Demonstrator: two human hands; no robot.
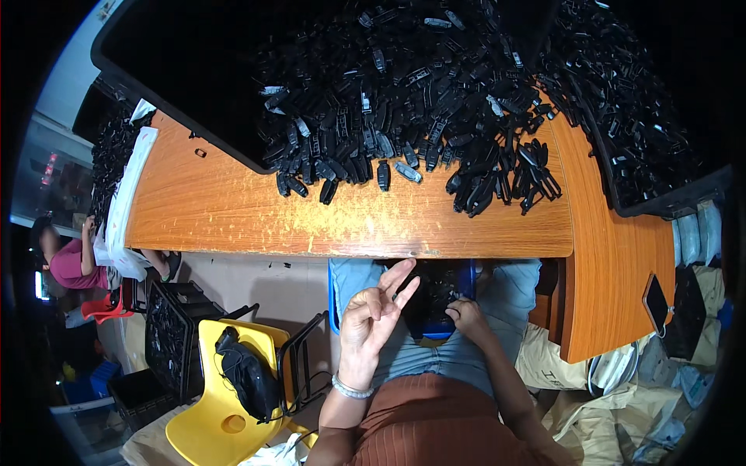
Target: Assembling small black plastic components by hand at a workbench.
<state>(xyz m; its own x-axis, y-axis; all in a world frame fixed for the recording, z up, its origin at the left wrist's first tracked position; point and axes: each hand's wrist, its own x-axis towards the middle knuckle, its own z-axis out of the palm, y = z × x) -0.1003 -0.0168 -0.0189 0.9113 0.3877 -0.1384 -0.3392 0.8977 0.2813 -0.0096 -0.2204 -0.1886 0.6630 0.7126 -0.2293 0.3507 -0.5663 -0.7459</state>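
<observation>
— So, where does the person's left hand (pixel 373 314) sit?

— Raised over the lap, just below the near edge of the orange wooden table (pixel 233 210). Its fingers (pixel 398 273) are spread and pointing up toward that edge, with the thumb and forefinger drawn close together; a small dark part (pixel 395 296) seems to be pinched at their tips, though it is too small to be sure. A beaded bracelet (pixel 351 388) circles the wrist behind the fingers.

— And the right hand (pixel 465 314)?

— Just to the right of those fingers, lower, curled down with its fingertips inside a blue tray (pixel 432 332) resting on the lap. Whether it has hold of anything cannot be told; the fingers are folded in and the tray's contents are dark.

— What lies beyond the fingers?

— Well ahead of them, across the tabletop, a big heap of black plastic clips (pixel 404 101) spills out of a black bin (pixel 179 70), some loose pieces reaching closer. A second black crate (pixel 660 203), also full, stands far to the right of the fingers.

— Anything to the left?

— A yellow chair (pixel 206 419) carrying a black bag (pixel 247 377), below and left of the left hand. Another person in pink (pixel 68 264) sits far off at the left.
</observation>
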